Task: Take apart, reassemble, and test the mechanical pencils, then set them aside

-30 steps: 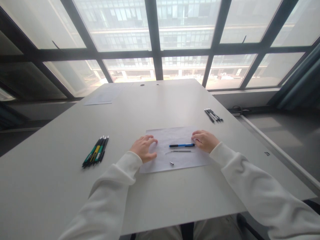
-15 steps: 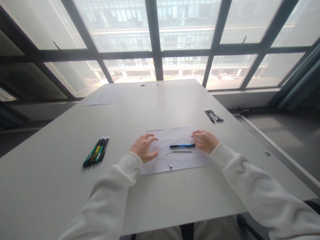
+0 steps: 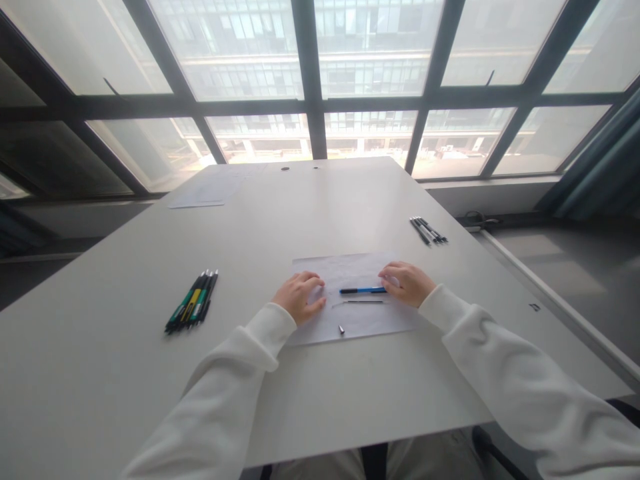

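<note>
A white sheet of paper [image 3: 325, 331] lies on the table before me. On it rests a blue and black pen barrel [image 3: 361, 291], with a thin ink refill [image 3: 366, 302] just below it, roughly parallel. Nearer to me sits a small metallic pen tip [image 3: 341, 330]. My left hand [image 3: 301, 297] is over the paper's left side, fingers apart and holding nothing. At the barrel's right end is my right hand [image 3: 406, 283], its fingers spread and slightly curled; whether it touches the barrel I cannot tell.
Several green, yellow and black pens [image 3: 193, 303] lie in a bundle on the left of the white table [image 3: 320, 393]. Several black and white pens [image 3: 428, 231] lie at the right. Papers [image 3: 200, 190] rest at the far left, and windows stand beyond the table.
My left hand has moved right, further over the paper. My right hand has shifted slightly left, over the end of the pen barrel. The pen parts stay in place.
</note>
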`<state>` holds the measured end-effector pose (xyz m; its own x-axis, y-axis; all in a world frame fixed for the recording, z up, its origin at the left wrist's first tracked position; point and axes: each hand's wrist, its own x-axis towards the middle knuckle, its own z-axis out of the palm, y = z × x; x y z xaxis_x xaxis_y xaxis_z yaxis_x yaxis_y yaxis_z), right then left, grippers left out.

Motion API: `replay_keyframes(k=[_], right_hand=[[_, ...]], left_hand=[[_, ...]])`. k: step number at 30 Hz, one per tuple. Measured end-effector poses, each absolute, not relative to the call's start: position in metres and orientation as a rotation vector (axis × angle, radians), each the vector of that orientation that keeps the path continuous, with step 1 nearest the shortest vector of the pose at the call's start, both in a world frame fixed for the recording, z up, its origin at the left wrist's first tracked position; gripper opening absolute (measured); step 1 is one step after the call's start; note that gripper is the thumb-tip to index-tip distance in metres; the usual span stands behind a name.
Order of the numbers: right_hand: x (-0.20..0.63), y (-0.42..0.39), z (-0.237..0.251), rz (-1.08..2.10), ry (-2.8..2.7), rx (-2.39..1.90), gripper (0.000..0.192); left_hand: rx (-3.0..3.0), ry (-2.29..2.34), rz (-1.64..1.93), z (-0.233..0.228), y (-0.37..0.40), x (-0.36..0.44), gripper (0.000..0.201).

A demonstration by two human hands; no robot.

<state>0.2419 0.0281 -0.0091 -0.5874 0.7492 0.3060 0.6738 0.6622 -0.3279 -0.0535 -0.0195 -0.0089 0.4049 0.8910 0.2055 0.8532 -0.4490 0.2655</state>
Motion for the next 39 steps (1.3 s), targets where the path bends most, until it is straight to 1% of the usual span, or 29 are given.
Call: replay_keyframes(k=[9,12,17,21,24,31,39], right_hand=[[0.241,0.028,-0.009,0.232,-2.470,-1.113,0.020],[0.239,0.026,-0.008,0.213,-2.453,-1.097,0.020],[0.232,0.015,0.002,0.247,-2.515,-0.919,0.012],[0.225,0.007,0.003,0.252,-2.611,-0.789,0.012],[0.220,0.005,0.000,0.209,-2.651,-0.799,0.014],[0.215,0.003,0.000,0.149,-2.690,-0.824,0.016],[0.221,0.008,-0.003,0.132,-2.629,-0.797,0.014]], left_hand=[[2.534,1.571,0.511,-0.008,-0.018,-0.054,0.031],[2.541,1.572,0.565,-0.001,-0.023,-0.050,0.026],[2.540,1.489,0.525,0.010,-0.032,-0.036,0.018],[2.541,1.410,0.442,0.007,-0.033,-0.028,0.016],[2.550,1.364,0.411,0.004,-0.032,-0.025,0.014],[2.526,1.369,0.487,0.003,-0.033,-0.021,0.013],[2.505,1.480,0.548,0.001,-0.031,-0.027,0.012]])
